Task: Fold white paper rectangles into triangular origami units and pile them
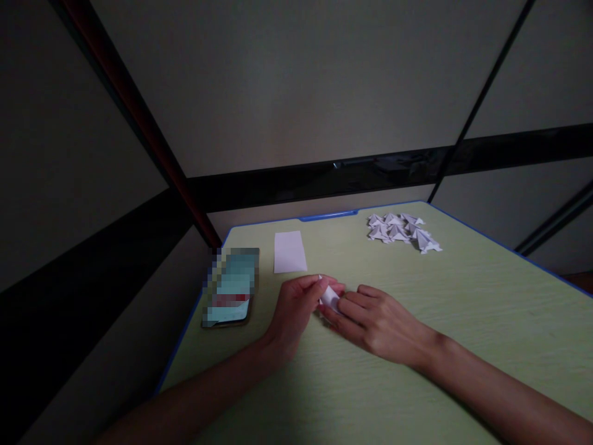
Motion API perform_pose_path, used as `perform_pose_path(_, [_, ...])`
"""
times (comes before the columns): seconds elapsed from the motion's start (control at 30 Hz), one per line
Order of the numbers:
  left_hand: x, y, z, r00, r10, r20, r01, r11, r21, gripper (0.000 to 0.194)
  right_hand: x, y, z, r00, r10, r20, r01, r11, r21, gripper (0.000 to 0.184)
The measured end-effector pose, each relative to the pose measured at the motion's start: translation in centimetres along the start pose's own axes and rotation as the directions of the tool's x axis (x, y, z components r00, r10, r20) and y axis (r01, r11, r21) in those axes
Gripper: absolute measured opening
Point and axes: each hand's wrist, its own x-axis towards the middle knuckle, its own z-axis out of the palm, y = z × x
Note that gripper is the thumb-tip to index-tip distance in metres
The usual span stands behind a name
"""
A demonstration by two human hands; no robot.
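Observation:
Between my two hands is a small piece of folded white paper [330,299], held just above the middle of the table. My left hand [297,303] pinches its left end, the thumb lying on top. From the other side my right hand [370,315] grips its right edge with bent fingers. Fingers cover much of the paper, so its full shape is hidden. Just beyond my left hand a plain white sheet [290,252] lies flat.
Several folded white paper figures [398,231] stand in rows at the back right. A phone [231,287] with a lit, blurred screen lies at the left edge. The pale green table [463,296] has a blue rim and meets a panelled wall [296,86].

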Motion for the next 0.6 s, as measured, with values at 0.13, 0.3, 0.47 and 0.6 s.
perform_pose_path(0.13, [0.03,-0.01,-0.02,1.0,-0.009,-0.005,0.008,1.0,-0.03,0.021,0.12,0.01,-0.05,0.999,0.011,-0.044,-0.01,1.0,0.015,0.018])
perform_pose_path(0.3, [0.01,-0.09,-0.14,1.0,0.021,0.019,-0.019,0.998,-0.064,0.02,0.1,-0.08,-0.16,0.998,0.009,-0.069,-0.006,0.999,0.037,0.018])
perform_pose_path(0.47, [0.01,-0.1,-0.31,0.998,0.047,0.032,-0.045,0.997,-0.059,0.02,0.04,-0.07,-0.29,0.996,0.006,-0.086,-0.002,0.998,0.055,0.019])
perform_pose_path(0.6, [0.02,-0.09,-0.45,0.995,0.08,0.052,-0.077,0.995,-0.062,0.018,0.11,-0.02,-0.34,0.995,0.007,-0.098,-0.001,0.998,0.062,0.019])
